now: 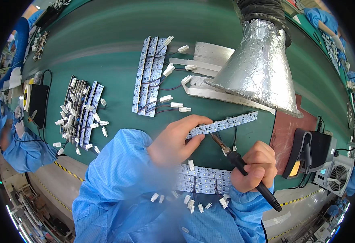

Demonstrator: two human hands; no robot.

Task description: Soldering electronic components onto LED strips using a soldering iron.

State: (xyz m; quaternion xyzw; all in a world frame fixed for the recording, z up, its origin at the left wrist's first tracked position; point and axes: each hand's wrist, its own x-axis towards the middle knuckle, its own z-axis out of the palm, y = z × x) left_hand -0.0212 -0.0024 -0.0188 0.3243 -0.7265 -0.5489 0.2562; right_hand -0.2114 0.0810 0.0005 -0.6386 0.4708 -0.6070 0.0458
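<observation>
Circuit strip [228, 124] is held over the green counter [116, 69] in front of the person, with its right end pointing up and away. Nearest to the body lies a row of similar strips [209, 179], most of their white connectors [191, 203] on the person's side, perhaps so that the wires stay out of the way. The right hand [256, 168] has its fingers clamped around the handle of a soldering iron [237, 162]; its tip is at the lower edge of the held strip, but I cannot tell if they touch. The left hand [173, 139] pinches the strip's left end between thumb and fingers, probably to keep it steady. Farther, a strip pile [89, 101] lies to the left, and three strips [149, 77] lie side by side. A foil-covered hood [262, 65] hangs at far right, likely for taking fumes. Any print on the strips is too small to read.
</observation>
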